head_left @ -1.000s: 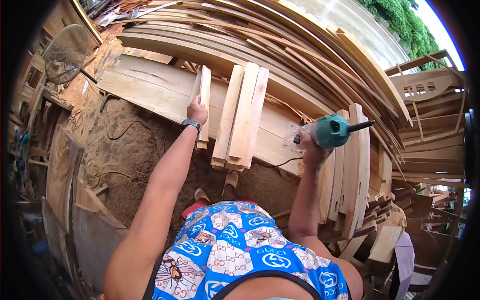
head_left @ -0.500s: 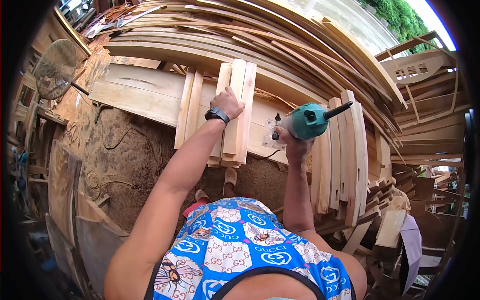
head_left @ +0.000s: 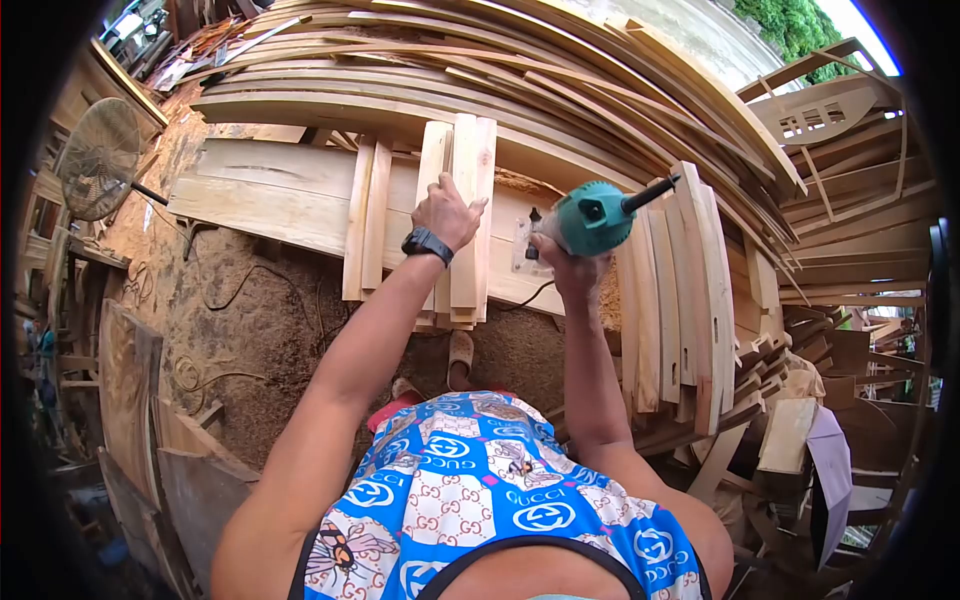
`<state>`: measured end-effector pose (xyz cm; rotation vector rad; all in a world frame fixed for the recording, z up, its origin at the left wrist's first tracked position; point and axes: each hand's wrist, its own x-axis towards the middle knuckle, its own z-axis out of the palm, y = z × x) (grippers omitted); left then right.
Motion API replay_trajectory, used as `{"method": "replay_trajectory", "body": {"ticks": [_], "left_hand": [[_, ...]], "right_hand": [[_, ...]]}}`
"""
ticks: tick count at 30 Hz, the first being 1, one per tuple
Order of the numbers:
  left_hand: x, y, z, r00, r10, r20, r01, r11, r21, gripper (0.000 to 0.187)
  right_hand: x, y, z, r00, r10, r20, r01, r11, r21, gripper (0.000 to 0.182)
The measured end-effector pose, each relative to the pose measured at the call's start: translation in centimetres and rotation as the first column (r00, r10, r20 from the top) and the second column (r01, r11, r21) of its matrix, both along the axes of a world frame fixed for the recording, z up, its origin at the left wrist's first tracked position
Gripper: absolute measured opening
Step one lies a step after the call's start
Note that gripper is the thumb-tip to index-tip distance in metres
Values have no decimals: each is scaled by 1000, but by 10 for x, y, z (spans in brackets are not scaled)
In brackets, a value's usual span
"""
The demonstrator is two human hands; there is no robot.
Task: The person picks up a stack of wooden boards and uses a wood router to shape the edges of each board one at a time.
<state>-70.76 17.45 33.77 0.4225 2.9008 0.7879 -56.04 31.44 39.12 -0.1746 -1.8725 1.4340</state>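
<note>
Left hand (head_left: pixel 447 217) lies over the middle group of wooden boards (head_left: pixel 467 265), thumb spread apart from the forefinger (any grip at the board edges is hidden); these boards rest crosswise on the long wide planks (head_left: pixel 270 190), just beside a narrower pair of boards (head_left: pixel 367 225). Right hand (head_left: pixel 573 270) has its fingers clamped around the green handheld router (head_left: pixel 597 218), its clear base (head_left: pixel 524 246) facing the middle group, between that group and the right-hand board stack (head_left: pixel 690 300).
</note>
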Motion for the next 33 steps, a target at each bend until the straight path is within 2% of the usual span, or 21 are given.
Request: {"method": "replay_trajectory", "body": {"ticks": [1, 4, 5, 7, 9, 12, 16, 19, 25, 27, 33], "left_hand": [[12, -4, 4, 996, 54, -65, -51, 998, 42, 66], [59, -20, -19, 962, -84, -259, 102, 993, 59, 62], [78, -26, -18, 959, -139, -247, 160, 985, 70, 68], [104, -30, -31, 912, -212, -350, 232, 973, 14, 79], [114, -28, -42, 926, -200, -321, 225, 973, 43, 79], [109, -26, -61, 926, -200, -320, 240, 966, 91, 78], [110, -26, -64, 906, -190, -378, 255, 958, 129, 76], [111, -25, -68, 925, -167, -342, 228, 962, 147, 71], [112, -25, -61, 943, -167, -289, 201, 975, 93, 67], [112, -26, -60, 945, -161, -284, 194, 977, 89, 67], [112, -26, -57, 946, -149, -287, 181, 979, 88, 64]], "right_hand": [[-13, 2, 3, 1000, -1, 5, 1, 1000, -23, 20], [-66, 15, 7, 997, -2, -74, 9, 995, 97, 22], [-87, 15, 10, 995, -5, -104, 20, 990, 142, 23], [-136, 23, 0, 986, 60, -154, -47, 995, 87, 24], [-168, 8, 15, 973, 146, -179, -165, 982, -96, 26], [-233, 12, -7, 956, 220, -194, -242, 966, -95, 31], [-275, 8, -17, 933, 334, -136, -344, 937, -55, 36], [-300, 9, -31, 933, 354, -64, -356, 934, -13, 39], [-312, 2, -42, 923, 383, -39, -384, 923, -26, 39], [-310, 3, -37, 898, 439, -2, -439, 897, -45, 38], [-311, 2, -38, 911, 411, 14, -411, 911, -19, 34]]}}
